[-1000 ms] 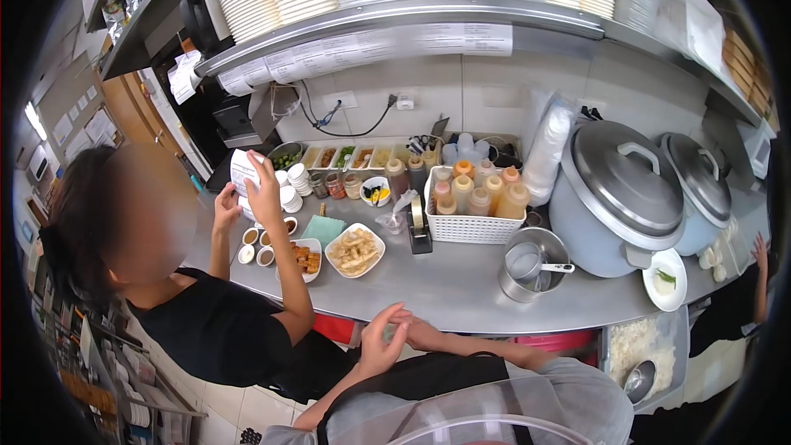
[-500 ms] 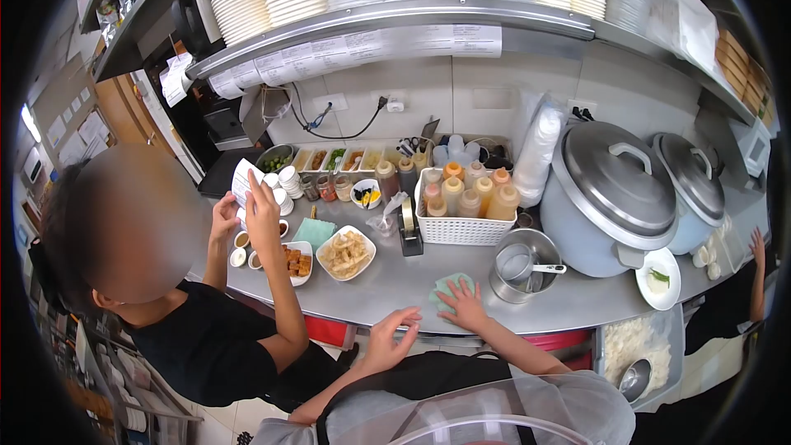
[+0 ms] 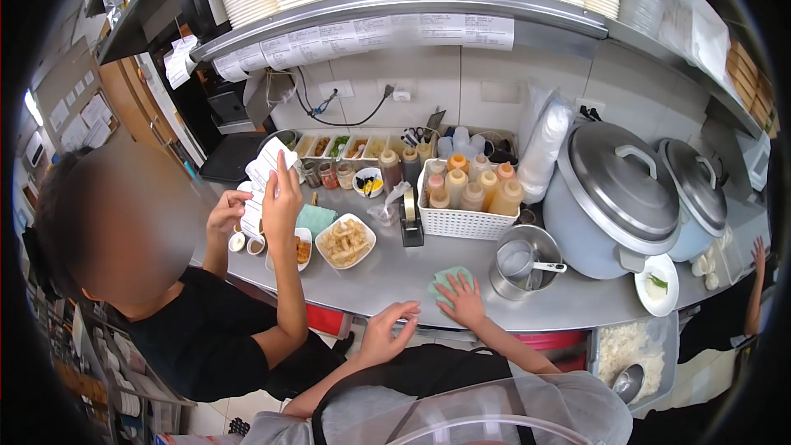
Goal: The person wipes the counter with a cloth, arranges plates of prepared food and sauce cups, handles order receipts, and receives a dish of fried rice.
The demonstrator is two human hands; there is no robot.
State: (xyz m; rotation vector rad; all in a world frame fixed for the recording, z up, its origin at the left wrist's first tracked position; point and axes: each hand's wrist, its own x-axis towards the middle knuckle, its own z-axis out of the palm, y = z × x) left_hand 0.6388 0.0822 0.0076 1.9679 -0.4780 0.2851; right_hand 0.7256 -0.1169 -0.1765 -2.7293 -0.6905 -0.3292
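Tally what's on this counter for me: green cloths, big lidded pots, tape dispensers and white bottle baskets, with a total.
Green cloths: 2, one under the right hand
Lidded pots: 2
Tape dispenser: 1
White basket: 1
Total: 6

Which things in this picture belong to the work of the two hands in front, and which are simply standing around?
Seemingly in use:
- green cloth, under the right hand
- steel counter, beneath the cloth

Apparently just standing around:
- tape dispenser
- sauce bottles
- steel pot
- large lidded cooker
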